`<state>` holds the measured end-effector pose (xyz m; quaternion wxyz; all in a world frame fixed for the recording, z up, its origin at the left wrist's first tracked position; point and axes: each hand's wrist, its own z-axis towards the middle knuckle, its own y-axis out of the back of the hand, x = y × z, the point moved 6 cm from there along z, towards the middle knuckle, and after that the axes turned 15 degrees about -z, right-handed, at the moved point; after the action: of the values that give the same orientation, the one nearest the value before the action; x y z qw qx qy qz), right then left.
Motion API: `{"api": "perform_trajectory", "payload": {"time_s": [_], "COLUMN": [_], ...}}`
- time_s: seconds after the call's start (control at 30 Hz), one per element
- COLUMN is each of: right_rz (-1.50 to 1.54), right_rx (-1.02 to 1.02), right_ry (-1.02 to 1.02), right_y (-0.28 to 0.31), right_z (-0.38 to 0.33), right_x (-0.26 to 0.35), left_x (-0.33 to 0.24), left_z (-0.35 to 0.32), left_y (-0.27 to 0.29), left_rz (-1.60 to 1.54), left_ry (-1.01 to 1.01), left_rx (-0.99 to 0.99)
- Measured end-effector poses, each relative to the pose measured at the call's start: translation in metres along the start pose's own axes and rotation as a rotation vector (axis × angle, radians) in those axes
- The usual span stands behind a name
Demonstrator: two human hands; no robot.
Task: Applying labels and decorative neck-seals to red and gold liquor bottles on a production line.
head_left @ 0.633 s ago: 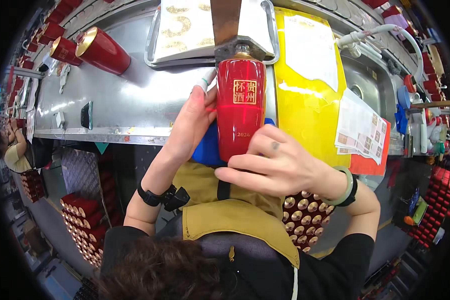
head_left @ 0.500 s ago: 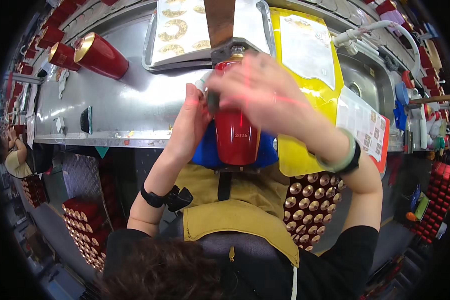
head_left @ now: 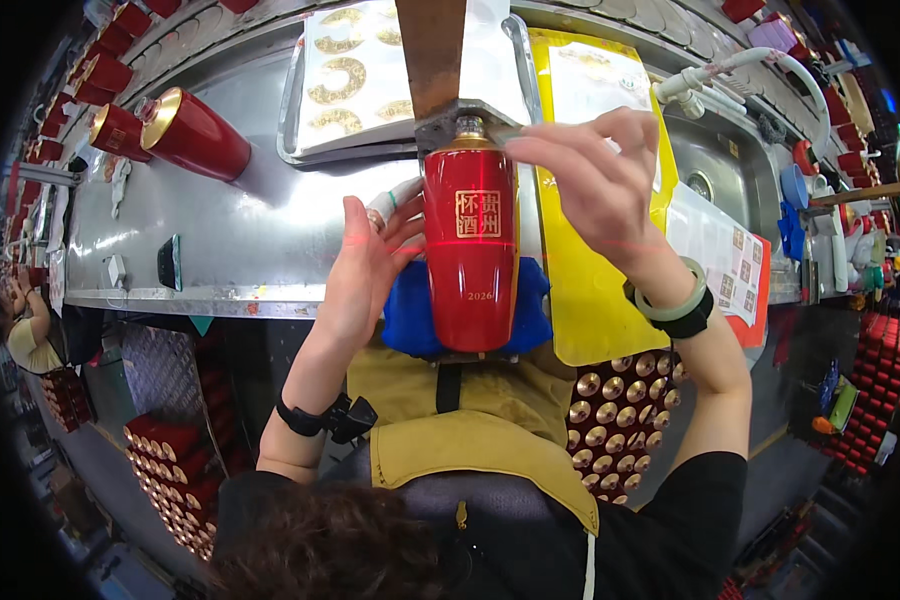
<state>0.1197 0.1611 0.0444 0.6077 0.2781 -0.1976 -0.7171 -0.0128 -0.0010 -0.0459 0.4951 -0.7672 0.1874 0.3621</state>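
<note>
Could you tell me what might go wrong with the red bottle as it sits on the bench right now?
The red bottle lies on a blue cushion at the bench edge; only the left hand steadies its side, so it could roll or slide off. The right hand works at the neck, close under the metal clamp, where fingers might get pinched. More bottles lying loose could roll.

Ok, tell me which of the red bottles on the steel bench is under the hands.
The red bottle on the blue pad, with the gold square label; the other two lie untouched at far left.
</note>
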Motion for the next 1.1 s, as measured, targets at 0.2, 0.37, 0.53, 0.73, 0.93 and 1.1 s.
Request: {"api": "perform_trajectory", "payload": {"time_s": [0.2,0.37,0.53,0.73,0.93,1.1], "right_rz": [0.322,-0.026,0.548,0.356,0.479,0.275], "right_rx": [0.290,-0.069,0.037,0.167,0.146,0.219], "right_ry": [0.223,-0.196,-0.735,-0.682,-0.481,-0.544], "right_y": [-0.004,0.022,0.043,0.044,0.104,0.172], "right_z": [0.023,0.052,0.011,0.018,0.022,-0.014], "right_x": [0.067,-0.039,-0.039,-0.012,-0.021,0.009], "left_x": [-0.003,-0.002,0.002,0.013,-0.022,-0.014], "left_z": [-0.006,-0.011,-0.004,-0.015,-0.025,-0.024], "left_y": [0.001,-0.005,-0.026,-0.049,-0.106,-0.151], "left_rz": [0.002,0.097,0.201,-0.028,0.326,0.530], "left_ry": [-0.023,-0.004,0.008,0.230,0.010,-0.200], "left_rx": [-0.022,-0.003,0.018,0.096,0.371,0.664]}}
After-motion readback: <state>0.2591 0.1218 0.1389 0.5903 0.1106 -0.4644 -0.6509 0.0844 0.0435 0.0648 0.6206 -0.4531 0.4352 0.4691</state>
